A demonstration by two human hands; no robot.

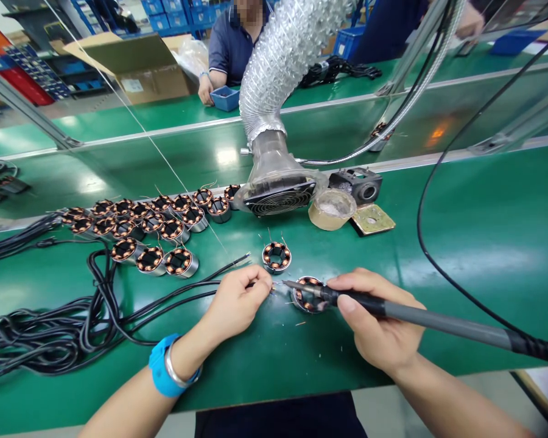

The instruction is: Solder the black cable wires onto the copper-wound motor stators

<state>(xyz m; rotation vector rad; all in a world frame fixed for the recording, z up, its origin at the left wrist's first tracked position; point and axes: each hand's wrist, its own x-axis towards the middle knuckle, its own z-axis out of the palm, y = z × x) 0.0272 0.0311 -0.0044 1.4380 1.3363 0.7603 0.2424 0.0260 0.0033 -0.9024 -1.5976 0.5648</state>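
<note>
My left hand [240, 298] pinches a black cable [196, 296] close to its bared end, where thin wires stick out past the fingertips. In my right hand [381, 322] is a soldering iron [406, 313], its tip pointing left and meeting or nearly meeting those wires. Under the iron sits a copper-wound motor stator [307, 304], partly hidden by the iron and my fingers. Just behind it stands a second stator [276, 258] with thin leads rising from it. Small wire scraps lie on the green table [296, 365] near my hands.
Several stators [150, 260] stand in rows at back left. Coiled black cables [50, 334] cover the left side. A fume extractor hood [281, 188] hangs ahead, beside a round tub [331, 210] and an iron holder [358, 185]. A person [237, 45] sits across the table.
</note>
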